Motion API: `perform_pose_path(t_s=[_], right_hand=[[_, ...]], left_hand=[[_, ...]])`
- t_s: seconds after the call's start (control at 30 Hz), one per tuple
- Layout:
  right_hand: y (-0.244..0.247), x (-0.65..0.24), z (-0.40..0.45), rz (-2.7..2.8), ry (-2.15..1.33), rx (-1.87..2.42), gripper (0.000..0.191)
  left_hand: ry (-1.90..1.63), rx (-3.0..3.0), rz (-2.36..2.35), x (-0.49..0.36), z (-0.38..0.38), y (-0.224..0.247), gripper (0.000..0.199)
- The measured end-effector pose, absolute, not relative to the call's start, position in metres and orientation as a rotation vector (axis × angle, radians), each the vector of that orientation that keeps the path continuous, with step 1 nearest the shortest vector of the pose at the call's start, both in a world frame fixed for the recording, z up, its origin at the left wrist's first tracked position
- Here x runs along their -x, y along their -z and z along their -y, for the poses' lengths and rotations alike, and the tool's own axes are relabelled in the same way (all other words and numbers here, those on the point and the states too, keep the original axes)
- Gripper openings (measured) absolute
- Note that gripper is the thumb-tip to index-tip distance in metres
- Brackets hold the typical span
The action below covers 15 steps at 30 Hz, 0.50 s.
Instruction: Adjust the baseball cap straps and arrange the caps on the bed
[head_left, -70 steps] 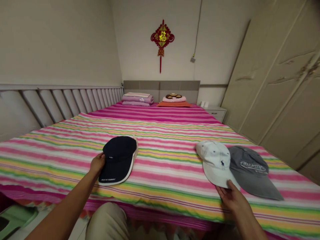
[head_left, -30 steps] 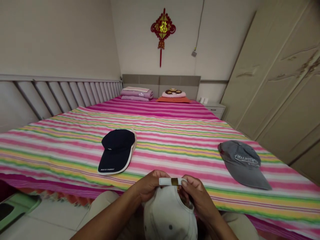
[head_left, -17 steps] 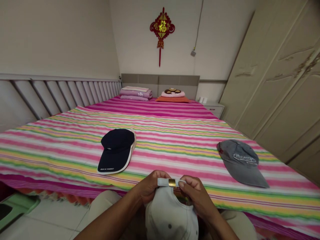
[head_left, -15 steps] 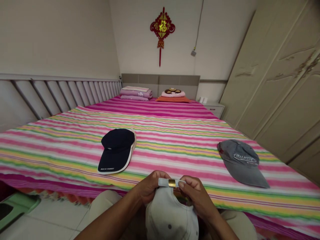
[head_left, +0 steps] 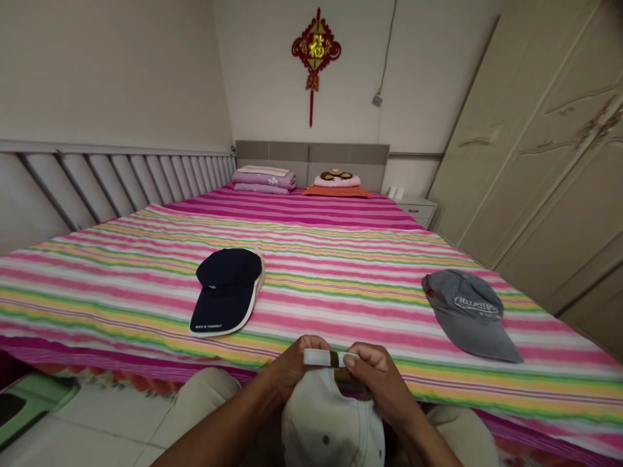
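A pale grey-white baseball cap (head_left: 331, 421) is held low in front of me, its back opening and strap facing up. My left hand (head_left: 302, 363) grips the left end of the cap's strap (head_left: 317, 357). The strap's right end is pinched between thumb and fingers of my right hand (head_left: 374, 370). Between the two hands sits a brassy metal buckle (head_left: 334, 359) on the strap. On the bed beyond, a navy cap with white trim (head_left: 228, 290) lies to the left. A grey cap with white lettering (head_left: 470, 312) lies to the right.
The bed (head_left: 311, 259) has a striped cover. Folded purple bedding (head_left: 265, 179) and a pink and orange stack (head_left: 335, 185) lie by the headboard (head_left: 277, 154). A wardrobe (head_left: 540, 149) stands right, a railing (head_left: 111, 181) left, and a green stool (head_left: 39, 402) at lower left.
Both hands stay on the strap, which has shifted slightly left and down. The buckle looks darker now, without its bright shine. The other caps lie as before.
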State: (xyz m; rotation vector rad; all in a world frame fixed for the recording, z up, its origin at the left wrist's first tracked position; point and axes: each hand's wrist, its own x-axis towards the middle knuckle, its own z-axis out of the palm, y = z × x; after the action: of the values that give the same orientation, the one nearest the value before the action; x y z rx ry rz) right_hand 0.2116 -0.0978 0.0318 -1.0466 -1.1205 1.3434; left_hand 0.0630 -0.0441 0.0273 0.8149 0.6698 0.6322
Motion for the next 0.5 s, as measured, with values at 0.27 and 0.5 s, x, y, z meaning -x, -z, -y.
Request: perform_pose_path(t_s=[0.27, 0.5], right_hand=[[-0.032, -0.205, 0.098, 0.986, -1.382, 1.018, 0.031], [-0.024, -0.206, 0.083, 0.622, -1.528, 0.751, 0.025]], left_hand=[[-0.710, -0.789, -0.642, -0.064, 0.044, -0.016, 0.019], [-0.772, -0.797, -0.262, -0.061, 0.045, -0.017, 0.027]])
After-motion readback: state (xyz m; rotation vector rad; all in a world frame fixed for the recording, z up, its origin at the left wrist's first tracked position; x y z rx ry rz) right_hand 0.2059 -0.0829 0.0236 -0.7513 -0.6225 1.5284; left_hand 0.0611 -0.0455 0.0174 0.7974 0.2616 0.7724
